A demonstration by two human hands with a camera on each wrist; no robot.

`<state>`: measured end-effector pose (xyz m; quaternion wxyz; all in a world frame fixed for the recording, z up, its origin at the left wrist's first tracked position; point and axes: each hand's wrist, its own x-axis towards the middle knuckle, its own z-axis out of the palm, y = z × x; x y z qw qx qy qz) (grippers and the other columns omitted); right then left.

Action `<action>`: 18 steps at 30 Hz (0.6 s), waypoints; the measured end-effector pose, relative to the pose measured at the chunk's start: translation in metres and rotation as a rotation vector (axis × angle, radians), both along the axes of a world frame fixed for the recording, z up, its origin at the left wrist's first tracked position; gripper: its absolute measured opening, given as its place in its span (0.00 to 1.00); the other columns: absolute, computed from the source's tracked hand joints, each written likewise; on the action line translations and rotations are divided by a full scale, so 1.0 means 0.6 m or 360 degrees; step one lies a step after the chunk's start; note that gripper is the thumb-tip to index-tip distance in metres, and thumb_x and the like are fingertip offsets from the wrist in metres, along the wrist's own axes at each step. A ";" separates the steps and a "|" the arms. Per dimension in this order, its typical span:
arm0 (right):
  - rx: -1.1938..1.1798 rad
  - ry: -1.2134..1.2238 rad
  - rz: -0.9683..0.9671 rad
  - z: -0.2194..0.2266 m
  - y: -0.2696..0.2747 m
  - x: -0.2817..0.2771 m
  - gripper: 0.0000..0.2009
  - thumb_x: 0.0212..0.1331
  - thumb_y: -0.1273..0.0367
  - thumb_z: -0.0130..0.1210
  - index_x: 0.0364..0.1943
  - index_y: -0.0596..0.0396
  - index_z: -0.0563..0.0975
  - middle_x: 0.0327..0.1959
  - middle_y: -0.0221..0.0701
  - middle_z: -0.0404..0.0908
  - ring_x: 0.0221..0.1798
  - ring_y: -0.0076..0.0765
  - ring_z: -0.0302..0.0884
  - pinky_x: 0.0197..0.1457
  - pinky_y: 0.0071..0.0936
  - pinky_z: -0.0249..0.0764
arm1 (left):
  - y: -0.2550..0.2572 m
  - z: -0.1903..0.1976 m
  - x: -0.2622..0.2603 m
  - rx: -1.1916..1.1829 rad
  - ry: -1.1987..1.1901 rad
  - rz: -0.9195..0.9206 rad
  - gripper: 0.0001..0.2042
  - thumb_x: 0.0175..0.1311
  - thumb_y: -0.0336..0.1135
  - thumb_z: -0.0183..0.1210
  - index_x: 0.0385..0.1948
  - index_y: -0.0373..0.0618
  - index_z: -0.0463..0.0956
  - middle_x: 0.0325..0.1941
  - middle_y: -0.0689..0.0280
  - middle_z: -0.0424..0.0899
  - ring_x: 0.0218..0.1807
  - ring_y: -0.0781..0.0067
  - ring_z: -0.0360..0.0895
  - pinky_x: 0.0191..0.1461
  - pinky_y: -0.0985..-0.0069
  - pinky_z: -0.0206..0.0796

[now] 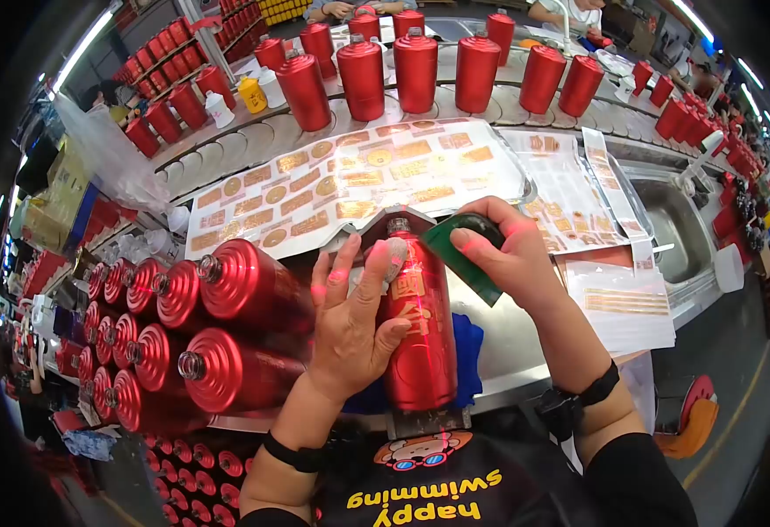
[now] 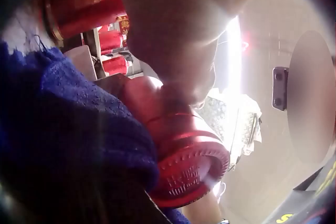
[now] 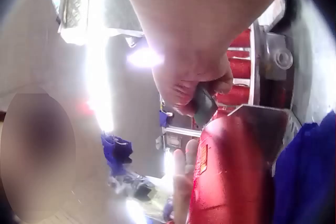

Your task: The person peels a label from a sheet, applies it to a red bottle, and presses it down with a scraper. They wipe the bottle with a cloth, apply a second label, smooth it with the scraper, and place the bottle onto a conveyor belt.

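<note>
A red bottle [image 1: 422,338] with gold lettering lies in a metal holder, its neck pointing away from me. My left hand [image 1: 350,325] is at the bottle's left side, fingers mostly straight and pointing forward, fingertips by its shoulder. A whitish patch [image 1: 395,255] shows at one of those fingertips. My right hand [image 1: 512,250] pinches a flat green scraper [image 1: 464,259] between thumb and fingers, close to the bottle's upper right side. In the right wrist view the dark scraper [image 3: 203,106] appears just above the red bottle [image 3: 226,176]. The left wrist view shows the bottle's embossed base [image 2: 191,176].
Red bottles [image 1: 235,378] are stacked on their sides at left. Several more [image 1: 415,70] stand on the conveyor [image 1: 385,110] behind. Sheets of gold stickers [image 1: 358,176] lie ahead and at right [image 1: 569,193]. A metal sink [image 1: 679,220] is at far right; blue cloth [image 1: 468,351] lies under the bottle.
</note>
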<state>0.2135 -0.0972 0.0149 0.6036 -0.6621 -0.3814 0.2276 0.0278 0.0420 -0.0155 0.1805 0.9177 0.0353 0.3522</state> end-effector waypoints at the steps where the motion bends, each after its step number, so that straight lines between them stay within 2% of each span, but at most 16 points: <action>1: 0.0036 0.0080 0.0027 -0.005 -0.005 -0.001 0.12 0.58 0.68 0.61 0.44 0.58 0.76 0.35 0.27 0.79 0.38 0.17 0.75 0.41 0.18 0.73 | -0.003 0.005 -0.002 0.0057 0.0052 -0.0004 0.35 0.67 0.61 0.45 0.67 0.41 0.60 0.61 0.57 0.75 0.71 0.50 0.57 0.73 0.48 0.38; 3: 0.0107 0.0200 0.0050 -0.011 -0.014 -0.004 0.12 0.59 0.68 0.62 0.44 0.58 0.76 0.35 0.26 0.79 0.37 0.17 0.74 0.41 0.17 0.72 | -0.009 0.019 -0.008 0.0174 0.0156 -0.0015 0.35 0.68 0.62 0.42 0.68 0.45 0.61 0.59 0.60 0.77 0.72 0.50 0.56 0.73 0.47 0.35; 4: 0.0140 0.0241 0.0048 -0.014 -0.016 -0.005 0.12 0.59 0.68 0.62 0.44 0.58 0.76 0.35 0.26 0.79 0.37 0.17 0.74 0.41 0.17 0.72 | -0.012 0.021 -0.009 0.0187 0.0168 -0.0011 0.33 0.69 0.63 0.38 0.68 0.50 0.62 0.58 0.65 0.79 0.72 0.52 0.55 0.74 0.47 0.32; 7: 0.0177 0.0387 0.0028 -0.018 -0.023 -0.012 0.12 0.59 0.68 0.62 0.43 0.58 0.76 0.35 0.26 0.79 0.37 0.17 0.74 0.41 0.16 0.72 | -0.020 0.043 -0.016 0.0461 0.0357 -0.0070 0.32 0.69 0.63 0.37 0.67 0.51 0.63 0.59 0.66 0.79 0.72 0.53 0.56 0.74 0.47 0.30; 11: 0.0181 0.0429 0.0007 -0.021 -0.035 -0.014 0.12 0.59 0.68 0.62 0.43 0.57 0.76 0.36 0.25 0.79 0.38 0.16 0.74 0.41 0.16 0.72 | -0.038 0.043 -0.022 0.0575 0.0400 -0.0218 0.30 0.69 0.62 0.35 0.62 0.55 0.69 0.58 0.69 0.79 0.72 0.60 0.58 0.76 0.48 0.27; 15: 0.0218 0.0327 0.0028 -0.024 -0.044 -0.017 0.11 0.59 0.69 0.62 0.43 0.57 0.76 0.36 0.25 0.79 0.38 0.16 0.74 0.41 0.16 0.72 | -0.061 0.045 -0.032 0.0535 0.0406 -0.0272 0.30 0.67 0.64 0.37 0.60 0.55 0.72 0.56 0.69 0.80 0.70 0.62 0.60 0.76 0.46 0.29; 18: 0.0233 -0.0120 0.0007 -0.023 -0.036 -0.027 0.11 0.58 0.70 0.62 0.43 0.56 0.76 0.34 0.24 0.79 0.36 0.17 0.74 0.39 0.17 0.72 | -0.078 0.034 -0.051 0.0478 0.0416 -0.0326 0.33 0.61 0.68 0.46 0.58 0.53 0.72 0.56 0.66 0.80 0.69 0.57 0.59 0.76 0.45 0.31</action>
